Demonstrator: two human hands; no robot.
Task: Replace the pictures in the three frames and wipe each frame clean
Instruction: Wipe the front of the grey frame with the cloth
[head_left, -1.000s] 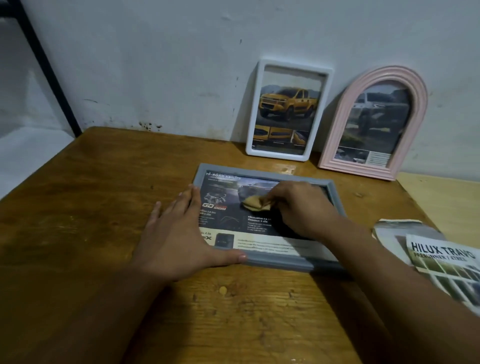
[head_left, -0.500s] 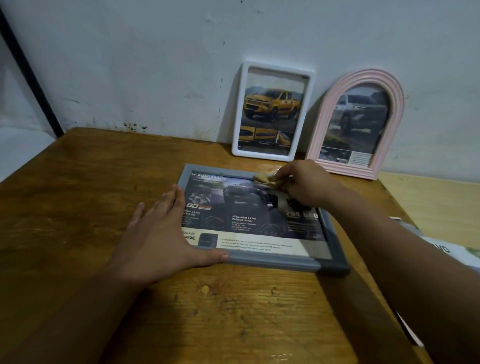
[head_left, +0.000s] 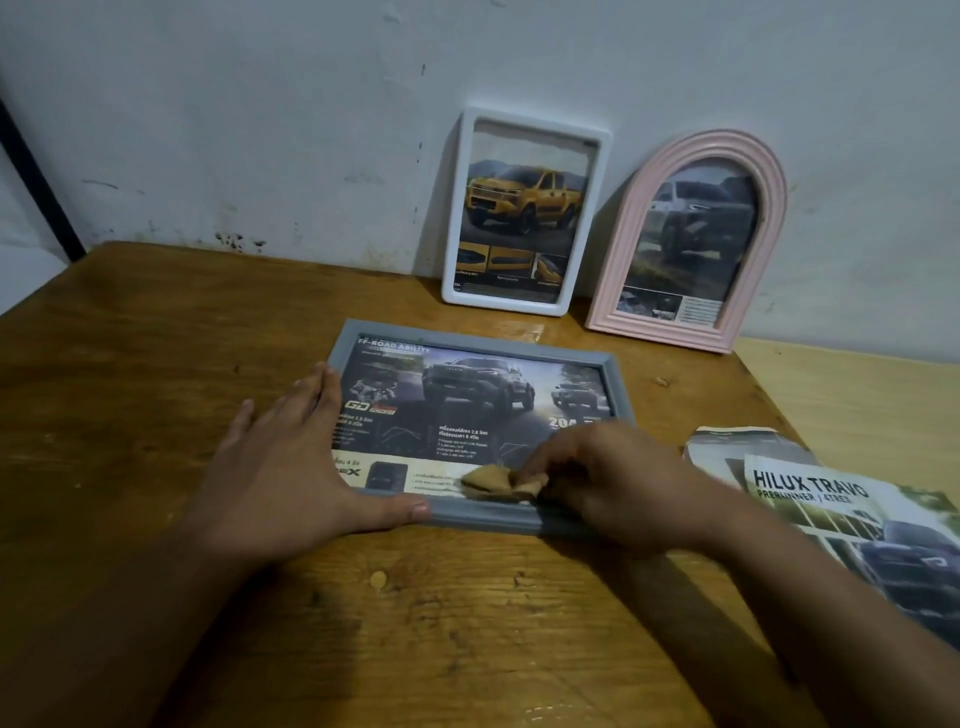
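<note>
Fingers of the right hand (head_left: 613, 488) pinch a tan cloth (head_left: 498, 480) at six o'clock on the grey frame (head_left: 483, 343); left hand (head_left: 291, 467) rests flat, fingers straight, at nine o'clock.

Both forearms reach up into view from the lower edge, the left from about 7 o'clock, the right from about 4 o'clock. The left hand (head_left: 291, 467) lies palm down, fingers straight and together pointing toward 1 o'clock, the thumb stretched out toward 3 o'clock. The right hand (head_left: 608, 483) sits at 3 o'clock of the left, knuckles up, its fingers (head_left: 540, 462) curled and pinching a small wad at their tips, pointing toward 9 o'clock.
</note>
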